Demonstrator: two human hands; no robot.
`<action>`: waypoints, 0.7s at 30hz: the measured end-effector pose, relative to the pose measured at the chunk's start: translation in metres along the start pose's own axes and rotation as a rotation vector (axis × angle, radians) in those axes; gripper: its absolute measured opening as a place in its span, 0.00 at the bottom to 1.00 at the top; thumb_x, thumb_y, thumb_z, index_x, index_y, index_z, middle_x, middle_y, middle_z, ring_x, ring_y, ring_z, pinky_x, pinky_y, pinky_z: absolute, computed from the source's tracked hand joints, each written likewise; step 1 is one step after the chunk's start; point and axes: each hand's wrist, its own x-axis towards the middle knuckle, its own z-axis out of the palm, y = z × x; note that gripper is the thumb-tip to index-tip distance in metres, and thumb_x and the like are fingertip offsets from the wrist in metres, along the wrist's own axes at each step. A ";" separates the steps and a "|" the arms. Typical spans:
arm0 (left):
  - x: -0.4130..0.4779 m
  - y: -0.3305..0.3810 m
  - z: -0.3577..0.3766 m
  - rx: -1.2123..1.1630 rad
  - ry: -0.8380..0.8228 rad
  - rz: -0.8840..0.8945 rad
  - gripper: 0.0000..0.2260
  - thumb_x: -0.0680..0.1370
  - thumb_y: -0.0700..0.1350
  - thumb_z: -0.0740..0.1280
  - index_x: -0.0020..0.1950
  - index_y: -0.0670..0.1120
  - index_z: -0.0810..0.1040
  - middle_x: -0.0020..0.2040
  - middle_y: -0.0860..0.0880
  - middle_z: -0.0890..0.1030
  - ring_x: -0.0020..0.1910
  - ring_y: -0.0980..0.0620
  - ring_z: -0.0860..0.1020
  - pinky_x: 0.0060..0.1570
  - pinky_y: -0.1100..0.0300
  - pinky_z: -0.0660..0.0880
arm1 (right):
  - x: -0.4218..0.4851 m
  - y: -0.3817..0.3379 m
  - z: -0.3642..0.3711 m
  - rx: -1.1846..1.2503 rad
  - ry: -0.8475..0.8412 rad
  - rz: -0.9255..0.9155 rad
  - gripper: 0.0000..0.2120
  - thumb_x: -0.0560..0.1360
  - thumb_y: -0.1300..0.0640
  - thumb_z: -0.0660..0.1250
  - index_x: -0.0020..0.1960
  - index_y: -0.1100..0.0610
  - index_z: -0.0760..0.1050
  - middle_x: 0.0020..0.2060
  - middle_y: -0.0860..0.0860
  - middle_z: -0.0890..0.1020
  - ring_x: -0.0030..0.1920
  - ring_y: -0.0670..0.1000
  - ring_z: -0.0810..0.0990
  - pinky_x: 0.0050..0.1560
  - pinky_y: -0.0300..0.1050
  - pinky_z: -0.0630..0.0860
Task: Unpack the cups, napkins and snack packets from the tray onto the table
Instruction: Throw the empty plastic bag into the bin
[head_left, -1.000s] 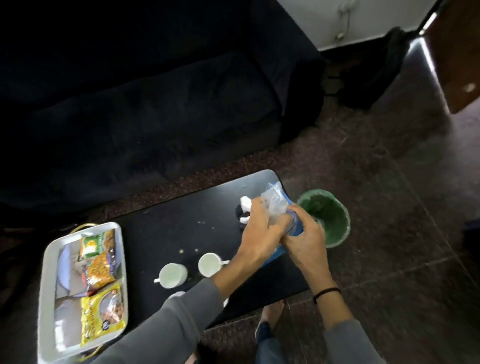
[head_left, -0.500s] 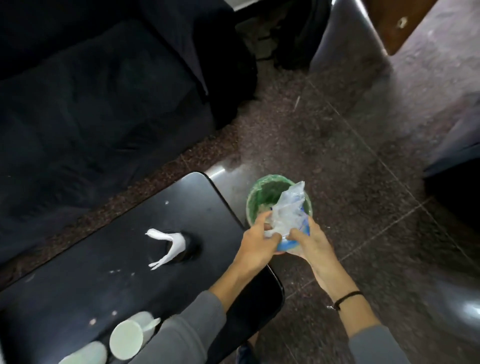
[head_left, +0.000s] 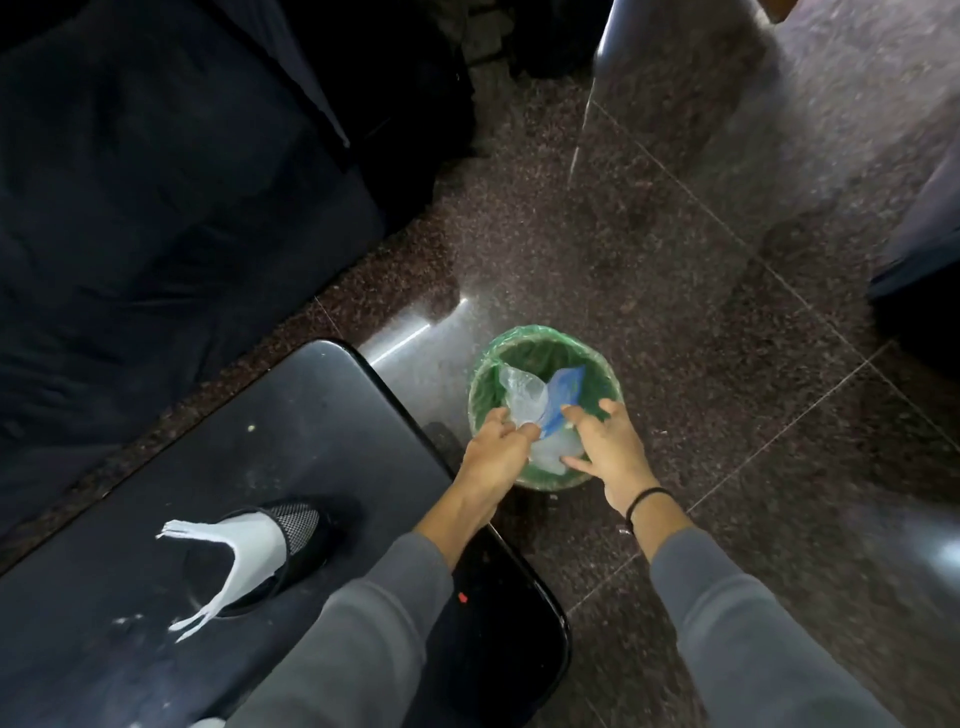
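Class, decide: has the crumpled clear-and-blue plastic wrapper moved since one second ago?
Yes. The wrapper went from over the black table's end rightward, down into the green-lined bin.

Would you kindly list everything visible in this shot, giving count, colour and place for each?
table: one, black, lower left
napkin holder: one, black mesh, on the table
napkins: count unclear, white, sticking out of the holder
bin: one, green liner, on the floor off the table's end
wrapper: one, clear and blue, in the bin's mouth
sofa: one, dark, beyond the table
floor: speckled dark tiles
wristband: one, black, right wrist
sleeves: two, grey, bottom
left hand: over the bin, touching the wrapper; grip unclear
right hand: over the bin, fingers spread
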 end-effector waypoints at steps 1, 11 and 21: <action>0.004 0.000 0.001 -0.012 -0.003 -0.003 0.29 0.79 0.48 0.67 0.79 0.47 0.63 0.72 0.47 0.74 0.65 0.49 0.77 0.69 0.48 0.73 | 0.003 0.001 0.000 -0.014 0.010 -0.003 0.33 0.78 0.52 0.72 0.79 0.54 0.62 0.71 0.57 0.69 0.58 0.53 0.76 0.52 0.53 0.85; -0.018 -0.002 -0.011 0.015 0.059 0.050 0.15 0.79 0.42 0.68 0.66 0.46 0.79 0.59 0.48 0.82 0.59 0.50 0.81 0.65 0.50 0.77 | -0.013 0.014 0.007 -0.112 0.022 -0.096 0.12 0.78 0.57 0.72 0.58 0.63 0.78 0.56 0.59 0.82 0.51 0.53 0.83 0.45 0.45 0.83; -0.115 0.000 -0.066 -0.049 0.127 0.202 0.11 0.79 0.40 0.65 0.60 0.49 0.81 0.53 0.49 0.84 0.46 0.58 0.80 0.50 0.54 0.84 | -0.142 -0.005 0.040 -0.223 -0.040 -0.308 0.03 0.77 0.58 0.70 0.48 0.56 0.81 0.49 0.58 0.85 0.50 0.58 0.85 0.48 0.54 0.84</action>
